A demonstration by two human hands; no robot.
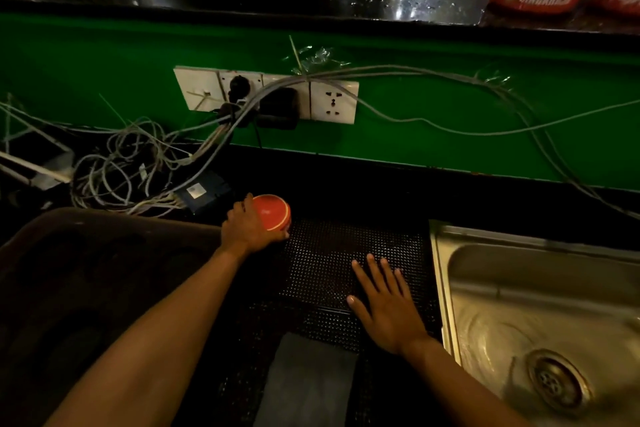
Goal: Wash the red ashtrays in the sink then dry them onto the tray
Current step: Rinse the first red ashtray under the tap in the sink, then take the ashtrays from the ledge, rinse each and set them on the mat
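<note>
Gripping a red ashtray (273,212) — left hand (246,226); right hand (382,302) flat, apart

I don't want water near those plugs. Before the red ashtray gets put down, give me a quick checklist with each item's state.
1. Left hand grips the round red ashtray: ok.
2. Right hand flat on the black studded mat, holding nothing: ok.
3. Ashtray clear of the tangled grey cables: not ok, close by.
4. Ashtray dry: cannot tell.
5. Steel sink free of items: ok.
</note>
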